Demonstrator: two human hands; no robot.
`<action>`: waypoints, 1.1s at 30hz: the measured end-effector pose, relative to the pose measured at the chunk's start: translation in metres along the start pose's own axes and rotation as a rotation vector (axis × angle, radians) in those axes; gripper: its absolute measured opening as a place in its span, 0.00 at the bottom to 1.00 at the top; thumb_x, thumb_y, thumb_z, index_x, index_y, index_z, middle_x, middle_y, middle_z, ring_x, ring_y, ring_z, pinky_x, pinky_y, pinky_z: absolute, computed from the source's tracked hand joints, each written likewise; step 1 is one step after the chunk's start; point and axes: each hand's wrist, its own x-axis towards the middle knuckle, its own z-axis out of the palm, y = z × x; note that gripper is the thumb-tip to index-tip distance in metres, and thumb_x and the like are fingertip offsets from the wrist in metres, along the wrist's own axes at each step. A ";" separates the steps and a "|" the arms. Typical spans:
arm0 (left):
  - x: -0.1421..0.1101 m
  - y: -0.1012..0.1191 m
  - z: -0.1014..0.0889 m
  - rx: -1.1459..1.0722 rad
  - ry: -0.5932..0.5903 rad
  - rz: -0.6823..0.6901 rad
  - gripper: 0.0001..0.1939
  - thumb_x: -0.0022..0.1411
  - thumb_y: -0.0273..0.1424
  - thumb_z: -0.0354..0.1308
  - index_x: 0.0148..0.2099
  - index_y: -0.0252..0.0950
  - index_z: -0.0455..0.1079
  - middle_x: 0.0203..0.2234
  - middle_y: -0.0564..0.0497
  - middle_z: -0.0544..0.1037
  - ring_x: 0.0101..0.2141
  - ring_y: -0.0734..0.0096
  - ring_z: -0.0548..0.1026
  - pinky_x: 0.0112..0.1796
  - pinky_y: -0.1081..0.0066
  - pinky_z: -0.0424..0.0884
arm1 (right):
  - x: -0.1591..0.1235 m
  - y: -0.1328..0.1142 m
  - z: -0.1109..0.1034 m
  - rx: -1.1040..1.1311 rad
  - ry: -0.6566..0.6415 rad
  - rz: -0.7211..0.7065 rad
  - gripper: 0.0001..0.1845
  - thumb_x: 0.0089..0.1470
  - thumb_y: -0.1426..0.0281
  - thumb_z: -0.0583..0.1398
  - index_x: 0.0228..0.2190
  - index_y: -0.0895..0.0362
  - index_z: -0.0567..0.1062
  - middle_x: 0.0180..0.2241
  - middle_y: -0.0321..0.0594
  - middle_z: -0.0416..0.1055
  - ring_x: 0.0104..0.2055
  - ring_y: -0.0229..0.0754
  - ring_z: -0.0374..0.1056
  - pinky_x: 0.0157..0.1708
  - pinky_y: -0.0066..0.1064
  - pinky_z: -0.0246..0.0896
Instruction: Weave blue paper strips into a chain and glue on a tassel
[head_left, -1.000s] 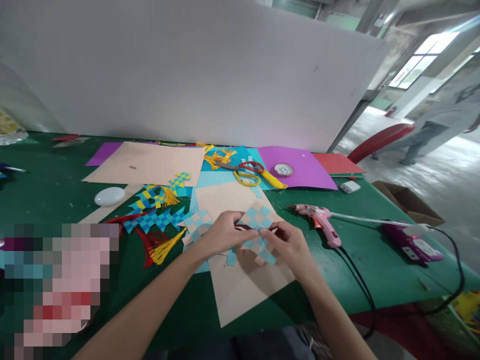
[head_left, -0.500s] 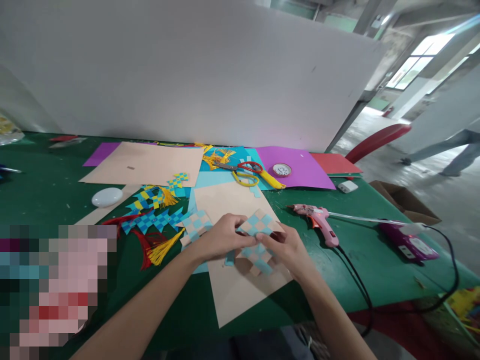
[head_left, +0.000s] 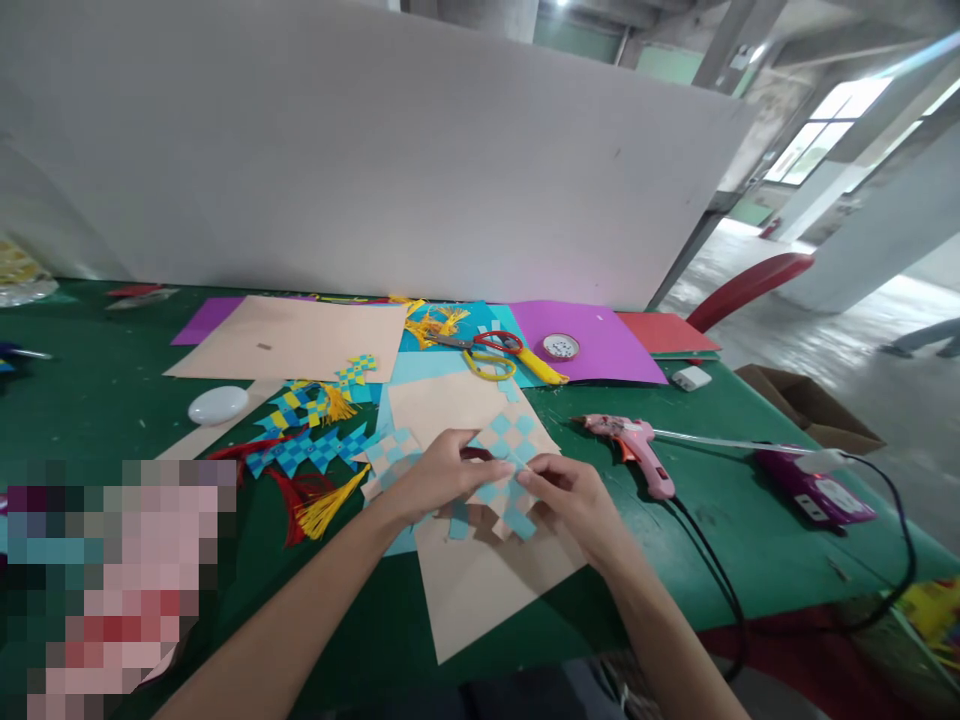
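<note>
Between my two hands is a woven paper piece point(head_left: 511, 432) in a light blue and beige check. My left hand point(head_left: 450, 470) pinches its left side, thumb laid across the middle. My right hand point(head_left: 574, 490) grips the right side with thumb and fingers; some fingertips are hidden behind the paper. Below the hands lies a beige paper sheet point(head_left: 480, 610). Another blue and beige woven piece point(head_left: 391, 455) rests just left of my left wrist. Farther left are a blue woven paper fish point(head_left: 311, 452) and a yellow tassel point(head_left: 334, 503).
A pink glue gun point(head_left: 634, 445) lies to the right, its cord running to a purple power strip point(head_left: 814, 488). Scissors point(head_left: 491, 350) and a round tin point(head_left: 561, 347) sit behind my hands. A white oval object point(head_left: 217, 405) is at left. A grey panel point(head_left: 360, 150) stands behind the table.
The woven piece tilted and dipped, then came back up facing me more, still held by both hands. In the background at right, a walking person has moved mostly out of view.
</note>
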 end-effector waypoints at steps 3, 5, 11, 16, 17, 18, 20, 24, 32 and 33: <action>0.000 -0.003 0.000 0.002 0.002 0.004 0.13 0.50 0.38 0.63 0.31 0.34 0.67 0.19 0.56 0.67 0.20 0.77 0.63 0.19 0.77 0.59 | -0.001 0.002 0.001 0.018 -0.025 0.014 0.16 0.48 0.56 0.62 0.24 0.58 0.75 0.19 0.32 0.61 0.21 0.33 0.55 0.19 0.25 0.53; 0.001 -0.005 -0.001 -0.004 -0.001 0.027 0.13 0.50 0.38 0.63 0.31 0.34 0.67 0.18 0.57 0.66 0.19 0.77 0.63 0.20 0.77 0.59 | -0.002 0.003 0.001 0.002 -0.027 0.004 0.16 0.48 0.56 0.62 0.24 0.58 0.75 0.20 0.33 0.61 0.21 0.33 0.55 0.20 0.25 0.52; 0.005 -0.009 -0.007 -0.094 0.073 0.059 0.13 0.49 0.35 0.64 0.35 0.33 0.70 0.25 0.52 0.74 0.27 0.69 0.72 0.29 0.72 0.68 | -0.002 0.008 -0.003 -0.014 0.072 0.027 0.19 0.50 0.54 0.60 0.22 0.58 0.74 0.19 0.34 0.65 0.21 0.34 0.57 0.21 0.26 0.52; 0.005 -0.010 -0.009 -0.102 0.038 0.044 0.13 0.49 0.35 0.64 0.34 0.33 0.71 0.27 0.52 0.75 0.29 0.67 0.73 0.31 0.71 0.69 | 0.000 0.004 -0.003 0.114 0.154 -0.087 0.20 0.52 0.54 0.59 0.38 0.57 0.75 0.29 0.39 0.72 0.29 0.38 0.65 0.26 0.26 0.57; 0.005 -0.011 -0.009 -0.089 0.031 0.040 0.13 0.48 0.36 0.64 0.35 0.33 0.71 0.26 0.52 0.75 0.29 0.67 0.73 0.31 0.71 0.68 | -0.001 0.003 -0.002 0.122 0.105 -0.070 0.20 0.51 0.54 0.60 0.39 0.56 0.75 0.30 0.39 0.72 0.30 0.38 0.65 0.26 0.26 0.57; 0.005 -0.011 -0.008 -0.071 0.032 0.036 0.14 0.48 0.36 0.64 0.35 0.33 0.71 0.26 0.52 0.75 0.29 0.67 0.73 0.31 0.71 0.68 | -0.001 0.002 -0.002 0.111 0.045 -0.042 0.19 0.49 0.55 0.61 0.37 0.57 0.75 0.30 0.39 0.73 0.30 0.38 0.66 0.26 0.26 0.57; 0.005 -0.011 -0.007 -0.031 0.055 0.029 0.16 0.48 0.38 0.64 0.36 0.32 0.71 0.26 0.51 0.75 0.29 0.66 0.73 0.30 0.71 0.68 | -0.003 0.001 0.000 0.058 -0.050 0.024 0.17 0.47 0.55 0.63 0.28 0.57 0.75 0.25 0.37 0.72 0.25 0.35 0.63 0.23 0.25 0.54; 0.004 -0.009 -0.005 -0.018 0.055 0.031 0.16 0.48 0.39 0.64 0.35 0.32 0.70 0.26 0.52 0.75 0.26 0.70 0.72 0.27 0.73 0.67 | -0.006 0.003 0.001 0.019 -0.070 0.074 0.18 0.48 0.55 0.62 0.21 0.58 0.71 0.17 0.34 0.68 0.18 0.31 0.55 0.18 0.25 0.46; 0.005 -0.010 -0.012 -0.107 0.147 0.003 0.18 0.47 0.40 0.66 0.35 0.32 0.71 0.26 0.50 0.76 0.27 0.67 0.74 0.28 0.72 0.68 | -0.006 0.008 -0.001 0.014 0.072 -0.044 0.24 0.56 0.56 0.56 0.15 0.58 0.68 0.14 0.34 0.63 0.18 0.33 0.56 0.20 0.26 0.48; 0.005 -0.012 -0.013 -0.132 0.155 -0.007 0.19 0.46 0.40 0.66 0.36 0.31 0.71 0.27 0.49 0.77 0.28 0.65 0.75 0.28 0.71 0.69 | -0.006 0.009 -0.001 0.048 0.136 -0.061 0.24 0.56 0.57 0.55 0.15 0.58 0.67 0.14 0.34 0.62 0.18 0.33 0.56 0.20 0.26 0.48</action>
